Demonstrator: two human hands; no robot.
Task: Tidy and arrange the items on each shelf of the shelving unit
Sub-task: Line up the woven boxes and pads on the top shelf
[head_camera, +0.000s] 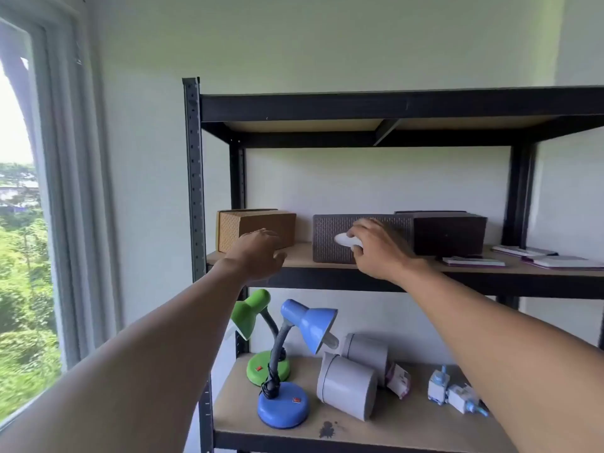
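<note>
Room: pale wall fills the upper frame; a window with a light frame runs down the left edge, green trees outside.
Shelving unit: black metal frame with pale wooden boards, occupying the centre and right of the frame.
Top shelf: only its underside shows, upper centre.
Middle shelf: board across mid-frame. Tan woven box at its left end; grey woven box in the centre; dark brown box touching the grey one's right side; flat notebooks and more booklets lying towards the right edge.
Lower shelf: board in the lower centre, with a dark stain near its front. Green desk lamp at the left, blue desk lamp just in front of it; two grey cylinders tipped on their sides beside the lamps; small white-and-blue packets to the right.
Left hand: reaches to the front of the tan box, fingers loosely spread at the shelf edge, grasping nothing.
Right hand: in front of the grey box, fingers curled round a small white object; what the object is cannot be told.
</note>
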